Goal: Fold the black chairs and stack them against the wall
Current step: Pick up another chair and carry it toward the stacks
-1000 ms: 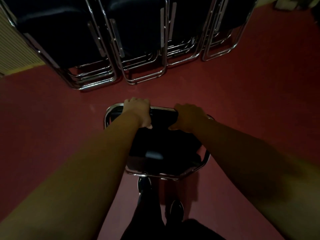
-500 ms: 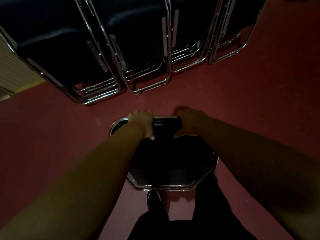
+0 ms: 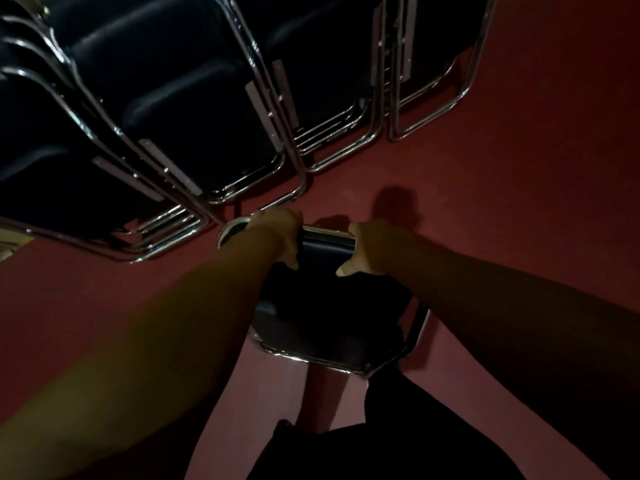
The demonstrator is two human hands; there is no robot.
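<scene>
I hold a folded black chair (image 3: pixel 329 306) with a chrome frame upright in front of my legs. My left hand (image 3: pixel 277 233) grips the top bar of its backrest near the left corner. My right hand (image 3: pixel 374 247) grips the same bar further right, thumb pointing down over the black pad. The chair's top left corner is close to the feet of the nearest stack of folded black chairs (image 3: pixel 166 109). A second stack (image 3: pixel 332 64) and a third stack (image 3: pixel 436 50) lean in a row to the right. The held chair's lower part is hidden by my arms.
Dark red floor (image 3: pixel 519 188) spreads out on the right and left. A pale wall strip (image 3: pixel 7 247) shows at the far left edge. My dark trouser leg (image 3: pixel 398 427) is just behind the held chair.
I have walked forward with the chair. The stacks are now much nearer and larger, and the chair's top corner has come up close to the leftmost stack's feet. Both hands keep their grip.
</scene>
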